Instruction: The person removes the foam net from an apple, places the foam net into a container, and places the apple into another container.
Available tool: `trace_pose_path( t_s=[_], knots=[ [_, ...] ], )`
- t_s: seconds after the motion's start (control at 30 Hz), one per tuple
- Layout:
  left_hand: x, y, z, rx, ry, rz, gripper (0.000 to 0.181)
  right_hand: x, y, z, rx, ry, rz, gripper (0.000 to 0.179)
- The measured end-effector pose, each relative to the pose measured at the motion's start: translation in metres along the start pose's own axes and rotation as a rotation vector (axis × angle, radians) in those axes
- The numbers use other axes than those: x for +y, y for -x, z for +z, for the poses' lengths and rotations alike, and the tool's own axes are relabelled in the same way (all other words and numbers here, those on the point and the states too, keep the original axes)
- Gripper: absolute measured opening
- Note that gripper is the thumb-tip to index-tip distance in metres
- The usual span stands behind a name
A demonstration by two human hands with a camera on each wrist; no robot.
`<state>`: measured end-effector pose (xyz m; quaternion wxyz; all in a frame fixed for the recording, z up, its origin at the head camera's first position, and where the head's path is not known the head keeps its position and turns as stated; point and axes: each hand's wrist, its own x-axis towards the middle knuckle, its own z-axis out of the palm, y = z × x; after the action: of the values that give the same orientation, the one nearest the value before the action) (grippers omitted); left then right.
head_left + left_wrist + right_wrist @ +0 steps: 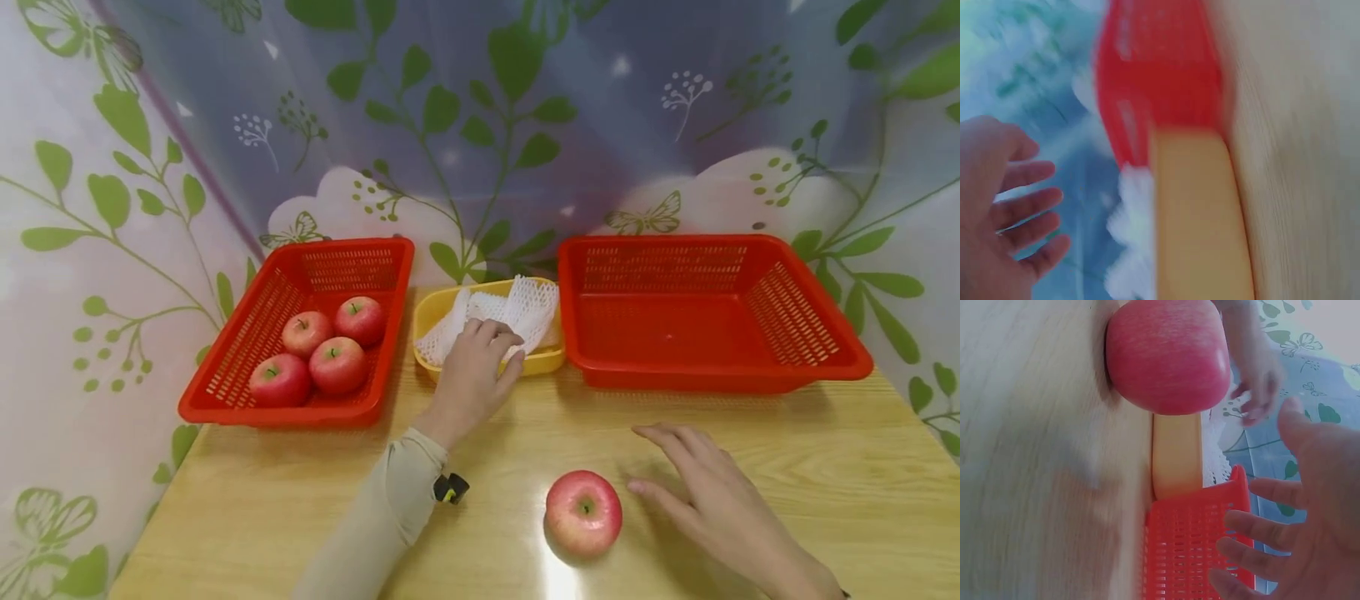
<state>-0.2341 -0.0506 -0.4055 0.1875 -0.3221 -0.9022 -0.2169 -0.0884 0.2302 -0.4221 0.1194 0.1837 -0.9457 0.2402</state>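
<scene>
My left hand [474, 375] hovers over the front of a small yellow basket [543, 364] that holds white foam fruit nets [531, 312]. In the left wrist view its fingers [1029, 206] are spread and loosely bent, with nothing between them, beside the blurred basket wall [1197, 219]. A single red apple [583, 514] sits upright on the wooden table [510, 550]. Just to its right, my right hand [712, 500] reaches in with fingers relaxed and thumb apart. The right wrist view shows a gap between that hand [1310, 512] and the apple [1169, 356].
At the left stands a red perforated basket [386, 367] with several apples [339, 365] in it. Another red basket [712, 377] stands at the right, with none inside. A curtain [480, 167] printed with leaves hangs close behind all the baskets.
</scene>
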Motion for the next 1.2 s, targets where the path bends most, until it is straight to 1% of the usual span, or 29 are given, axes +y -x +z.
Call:
trace_pose_path(
  t_s=[0.03,0.07,0.1,0.13,0.17,0.2,0.23,0.27,0.3,0.33,0.4,0.5,0.63,0.7,0.77,0.83,0.9,0.97,1.03,1.1,1.13,1.2],
  knots=[
    [0.008,0.005,-0.004,0.007,0.055,0.041,0.023,0.000,0.000,0.000,-0.010,-0.004,-0.003,0.054],
    [0.017,0.011,-0.007,-0.013,0.102,0.087,0.025,0.000,-0.001,0.001,-0.024,-0.009,-0.004,0.054],
    [0.026,0.017,-0.010,-0.067,0.143,0.122,0.028,-0.001,-0.001,0.002,-0.039,-0.013,-0.003,0.054],
    [0.035,0.023,-0.013,-0.141,0.170,0.152,0.034,-0.001,-0.001,0.003,-0.055,-0.017,-0.004,0.055],
    [0.043,0.030,-0.014,-0.229,0.183,0.173,0.041,-0.002,0.000,0.004,-0.074,-0.019,-0.001,0.056],
    [0.051,0.038,-0.014,-0.320,0.187,0.182,0.050,-0.002,0.000,0.005,-0.094,-0.018,0.002,0.057],
    [0.058,0.045,-0.012,-0.393,0.172,0.194,0.061,-0.003,0.001,0.006,-0.110,-0.014,0.005,0.058],
    [0.064,0.052,-0.010,-0.450,0.149,0.197,0.071,-0.003,0.002,0.007,-0.122,-0.011,0.005,0.059],
    [0.069,0.058,-0.007,-0.491,0.127,0.192,0.080,-0.004,0.002,0.008,-0.131,-0.006,0.003,0.060],
    [0.073,0.063,-0.004,-0.514,0.105,0.190,0.087,-0.005,0.003,0.010,-0.139,0.003,0.002,0.061],
    [0.077,0.072,0.003,-0.527,0.087,0.180,0.095,-0.007,0.004,0.013,-0.148,0.007,-0.001,0.062],
    [0.080,0.076,0.008,-0.521,0.067,0.178,0.091,-0.009,0.005,0.019,-0.165,0.000,-0.010,0.062],
    [0.081,0.077,0.008,-0.502,0.048,0.202,0.077,-0.013,0.005,0.026,-0.189,-0.009,-0.030,0.063],
    [0.080,0.075,0.005,-0.483,0.049,0.204,0.074,-0.014,0.005,0.028,-0.185,-0.009,-0.045,0.063],
    [0.078,0.072,-0.003,-0.451,0.056,0.190,0.072,-0.014,0.005,0.028,-0.167,-0.004,-0.056,0.064],
    [0.074,0.068,-0.018,-0.406,0.074,0.164,0.072,-0.013,0.005,0.026,-0.138,-0.001,-0.073,0.064],
    [0.065,0.062,-0.039,-0.337,0.100,0.132,0.073,-0.011,0.004,0.024,-0.111,0.007,-0.094,0.066],
    [0.054,0.057,-0.064,-0.235,0.106,0.119,0.073,-0.010,0.004,0.022,-0.101,0.003,-0.099,0.067],
    [0.039,0.053,-0.090,-0.129,0.105,0.084,0.072,-0.010,0.003,0.020,-0.106,-0.001,-0.092,0.067],
    [0.021,0.051,-0.115,-0.031,0.081,0.027,0.071,-0.010,0.003,0.019,-0.112,-0.011,-0.088,0.066],
    [0.012,0.051,-0.125,0.007,0.069,-0.015,0.071,-0.010,0.003,0.019,-0.113,-0.016,-0.085,0.065],
    [-0.008,0.052,-0.144,0.046,0.036,-0.121,0.071,-0.010,0.003,0.019,-0.113,-0.017,-0.086,0.064]
  ],
)
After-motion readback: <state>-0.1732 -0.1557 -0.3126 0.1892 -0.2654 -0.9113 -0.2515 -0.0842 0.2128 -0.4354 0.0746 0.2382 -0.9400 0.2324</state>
